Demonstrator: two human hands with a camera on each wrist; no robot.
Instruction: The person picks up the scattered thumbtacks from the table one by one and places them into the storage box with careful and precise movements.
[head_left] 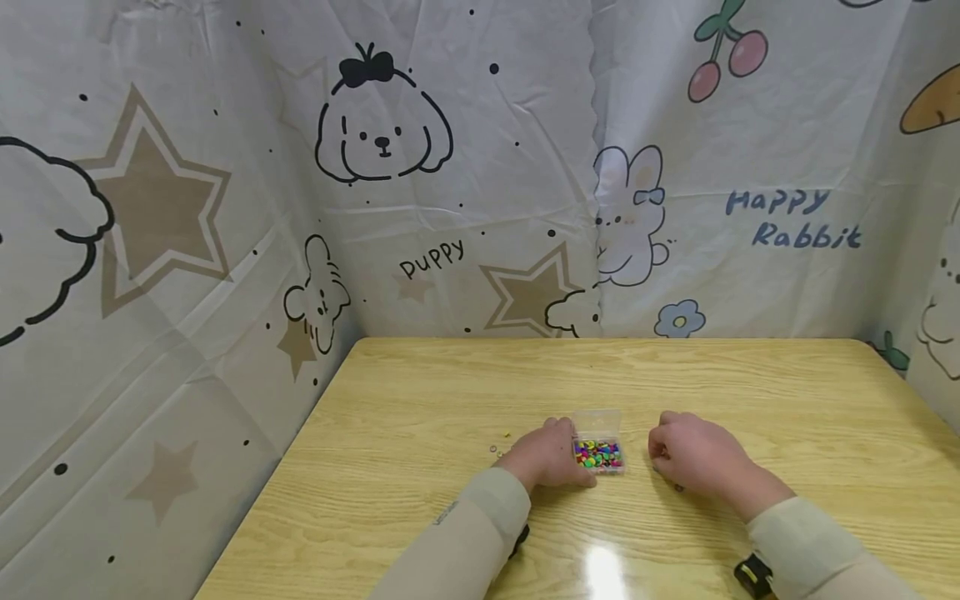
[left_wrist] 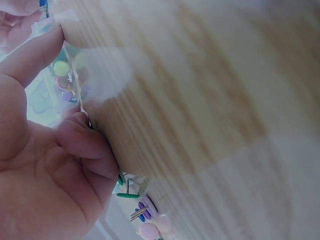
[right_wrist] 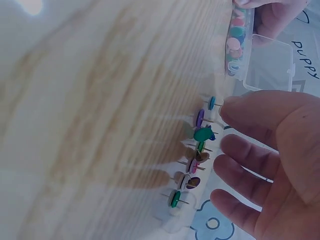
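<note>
My left hand (head_left: 550, 454) holds a small clear plastic box (head_left: 611, 473) by its left side, with the thumb at the near edge. Its transparent lid (head_left: 597, 422) stands tipped back on the far side. Many-coloured thumbtacks (head_left: 598, 453) fill the box. To the right, my right hand (head_left: 699, 452) hovers low over the table with loosely bent, separated fingers. In the right wrist view, a ragged row of loose thumbtacks lies by those fingertips, among them a green thumbtack (right_wrist: 203, 134). The tip of the topmost digit is right at the pin of a blue thumbtack (right_wrist: 212, 103).
More loose thumbtacks lie left of my left hand, including a yellow thumbtack (head_left: 507, 433) and, in the left wrist view, a green thumbtack (left_wrist: 128, 195) with its pin up. The wooden table (head_left: 420, 500) meets a printed white curtain (head_left: 480, 183) behind and at the sides.
</note>
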